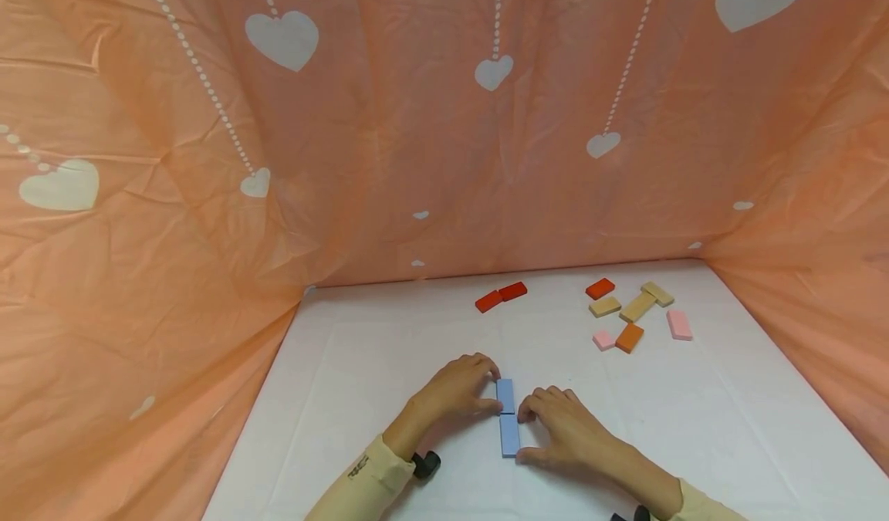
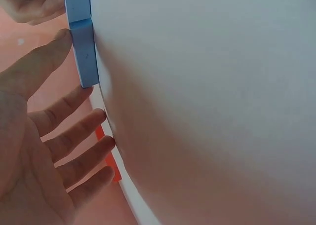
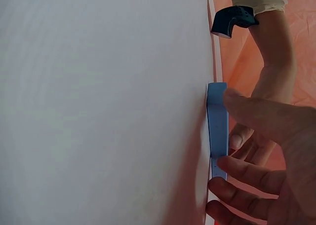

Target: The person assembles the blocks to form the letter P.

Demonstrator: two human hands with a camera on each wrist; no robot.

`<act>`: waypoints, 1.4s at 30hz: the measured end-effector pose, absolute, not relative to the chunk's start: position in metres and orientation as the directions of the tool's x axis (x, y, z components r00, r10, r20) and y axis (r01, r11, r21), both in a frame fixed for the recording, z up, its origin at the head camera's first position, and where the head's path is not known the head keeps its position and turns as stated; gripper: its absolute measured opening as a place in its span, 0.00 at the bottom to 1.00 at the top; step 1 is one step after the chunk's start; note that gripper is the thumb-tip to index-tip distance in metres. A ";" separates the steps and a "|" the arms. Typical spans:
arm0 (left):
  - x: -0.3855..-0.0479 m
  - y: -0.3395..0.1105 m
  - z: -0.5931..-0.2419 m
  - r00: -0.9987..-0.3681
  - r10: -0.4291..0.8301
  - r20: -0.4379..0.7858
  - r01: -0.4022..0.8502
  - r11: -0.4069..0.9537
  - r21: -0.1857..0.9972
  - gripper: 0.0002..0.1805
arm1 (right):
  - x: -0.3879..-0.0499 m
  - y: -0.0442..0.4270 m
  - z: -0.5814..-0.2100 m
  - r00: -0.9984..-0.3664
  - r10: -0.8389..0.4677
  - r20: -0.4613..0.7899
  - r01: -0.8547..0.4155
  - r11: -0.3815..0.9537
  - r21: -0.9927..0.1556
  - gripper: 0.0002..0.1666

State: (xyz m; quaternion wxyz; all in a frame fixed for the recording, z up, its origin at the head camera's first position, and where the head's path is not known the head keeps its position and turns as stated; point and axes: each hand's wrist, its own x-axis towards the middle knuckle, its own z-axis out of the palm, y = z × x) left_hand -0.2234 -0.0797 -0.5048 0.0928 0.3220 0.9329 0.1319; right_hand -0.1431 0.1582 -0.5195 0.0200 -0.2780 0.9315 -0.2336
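Observation:
Two light blue rectangular blocks lie end to end in a line in the head view. On the left, my left hand [image 1: 454,388] pinches the far blue block [image 1: 505,396], its thumb by the seam and its index finger at the far end. My right hand [image 1: 566,428] holds the near blue block [image 1: 510,436] from the right, thumb by the near end and index finger by the seam. The left wrist view shows the thumb and index finger against the far blue block [image 2: 85,55]. In the right wrist view the near blue block [image 3: 217,129] stands beside the right thumb.
Farther back on the white table [image 1: 375,328] lie two red blocks [image 1: 512,291] touching. At the back right are an orange-red block [image 1: 600,288], several tan blocks [image 1: 637,306], an orange block [image 1: 630,337] and two pink blocks [image 1: 679,325]. An orange curtain [image 1: 444,158] surrounds the table.

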 end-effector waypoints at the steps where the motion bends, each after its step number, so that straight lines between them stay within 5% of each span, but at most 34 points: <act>1: -0.223 -0.080 -0.505 -0.774 0.627 -0.086 0.579 0.756 0.304 0.25 | -0.143 0.158 -0.519 -0.845 -0.527 0.092 -0.509 0.737 -0.445 0.31; 27: -0.213 -0.082 -0.504 -0.765 0.640 -0.067 0.603 0.749 0.274 0.26 | -0.145 0.159 -0.519 -0.848 -0.521 0.098 -0.503 0.733 -0.458 0.29; 42: -0.199 -0.089 -0.503 -0.748 0.656 -0.101 0.608 0.738 0.292 0.38 | -0.206 0.173 -0.508 -0.907 -0.368 0.206 -0.414 0.686 -0.598 0.23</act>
